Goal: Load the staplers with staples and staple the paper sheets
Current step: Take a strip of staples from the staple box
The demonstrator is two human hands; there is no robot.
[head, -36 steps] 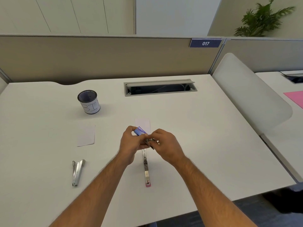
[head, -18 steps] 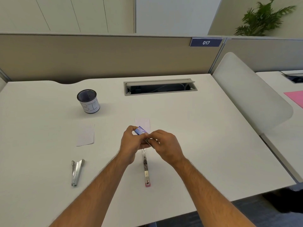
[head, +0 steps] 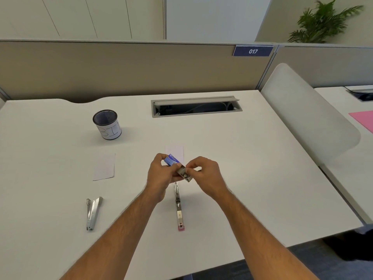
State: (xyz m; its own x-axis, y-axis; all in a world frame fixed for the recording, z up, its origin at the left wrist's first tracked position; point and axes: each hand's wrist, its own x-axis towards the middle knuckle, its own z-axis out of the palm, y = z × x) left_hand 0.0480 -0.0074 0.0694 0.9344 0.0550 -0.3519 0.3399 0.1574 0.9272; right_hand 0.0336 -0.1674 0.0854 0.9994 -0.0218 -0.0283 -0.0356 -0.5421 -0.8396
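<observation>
both forearms are bare up to the frame's lower edge, with fine hair along them. the left hand and right hand are bare too, nails short, fingers unadorned where visible.

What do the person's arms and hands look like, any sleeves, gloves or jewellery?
Both forearms are bare as far as the picture shows, with visible hair and no sleeves. The left hand and right hand wear no gloves. No watch, bracelet or ring can be seen.
</observation>
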